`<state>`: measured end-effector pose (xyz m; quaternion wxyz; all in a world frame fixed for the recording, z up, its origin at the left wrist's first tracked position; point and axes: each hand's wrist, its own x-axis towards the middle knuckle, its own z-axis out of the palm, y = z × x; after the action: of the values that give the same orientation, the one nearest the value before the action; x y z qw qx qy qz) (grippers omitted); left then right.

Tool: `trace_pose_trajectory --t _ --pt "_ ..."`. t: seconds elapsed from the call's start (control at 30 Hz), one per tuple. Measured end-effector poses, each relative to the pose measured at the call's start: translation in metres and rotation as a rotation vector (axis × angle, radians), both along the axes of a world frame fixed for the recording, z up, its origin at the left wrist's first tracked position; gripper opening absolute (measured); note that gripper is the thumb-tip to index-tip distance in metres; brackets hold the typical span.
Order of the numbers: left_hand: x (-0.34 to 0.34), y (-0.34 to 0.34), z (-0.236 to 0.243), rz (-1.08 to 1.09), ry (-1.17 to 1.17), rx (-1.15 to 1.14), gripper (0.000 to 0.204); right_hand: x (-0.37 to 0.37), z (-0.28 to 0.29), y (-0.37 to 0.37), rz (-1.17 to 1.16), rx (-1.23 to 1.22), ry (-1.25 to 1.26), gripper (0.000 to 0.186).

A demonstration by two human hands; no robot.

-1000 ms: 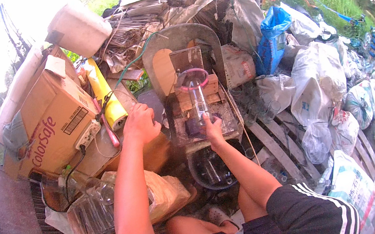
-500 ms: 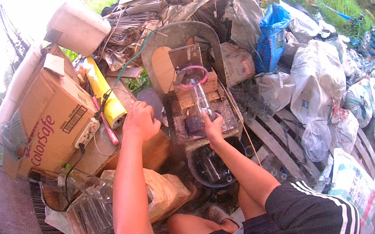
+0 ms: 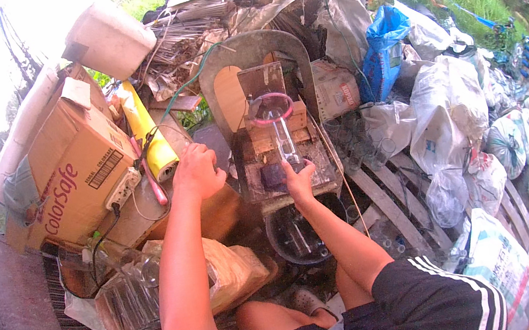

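Observation:
My right hand (image 3: 299,177) is closed round the near end of a clear glass bottle (image 3: 285,141). The bottle slants away over a wooden stand (image 3: 324,174) set on a grey chair (image 3: 297,39). At the bottle's far end is a thin pink ring (image 3: 270,96); whether it touches the glass I cannot tell. Beside my right hand, a dark block (image 3: 272,177) rests on the stand. My left hand (image 3: 197,171) is closed near the yellow roll (image 3: 153,139), its fingers curled; anything inside them is hidden.
Below the stand sits a black basin (image 3: 281,239). To the left are a cardboard box (image 3: 76,156), a white power strip (image 3: 122,187) with cords, and a paper sack (image 3: 235,272) beside clear glass bottles (image 3: 132,266). Wooden slats (image 3: 387,209) and plastic sacks (image 3: 447,107) lie to the right.
My right hand and the glass bottle have shifted very slightly to the left. My left hand keeps its place.

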<state>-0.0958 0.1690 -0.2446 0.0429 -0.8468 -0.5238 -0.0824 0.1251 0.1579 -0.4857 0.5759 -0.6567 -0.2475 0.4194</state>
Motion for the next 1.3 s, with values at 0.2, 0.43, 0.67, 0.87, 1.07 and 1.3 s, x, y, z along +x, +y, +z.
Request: trace_pose_trajectory --t 0.2,0.43,0.67,0.87,1.07,1.3 --pt "-0.001 0.001 -0.002 -0.026 -0.015 0.021 0.018 0.022 0.013 -0.008 0.26 0.076 0.887 0.088" --pt "0.0 0.0 -0.001 -0.008 0.007 0.015 0.018 0.007 0.027 -0.011 0.079 0.032 0.243 0.086" --pt "0.001 0.0 0.001 0.019 0.026 -0.017 0.021 0.026 0.036 -0.015 0.297 0.076 0.903 0.085" --pt "0.002 0.0 0.001 0.027 0.023 -0.022 0.02 0.01 0.006 -0.003 0.137 -0.004 0.2 0.089" --pt "0.0 -0.001 0.0 -0.029 -0.01 0.049 0.018 0.011 0.004 -0.006 0.266 0.127 0.541 0.093" --pt "0.001 -0.002 0.0 -0.02 0.001 0.042 0.018 0.015 0.029 -0.015 0.204 -0.067 0.586 0.087"
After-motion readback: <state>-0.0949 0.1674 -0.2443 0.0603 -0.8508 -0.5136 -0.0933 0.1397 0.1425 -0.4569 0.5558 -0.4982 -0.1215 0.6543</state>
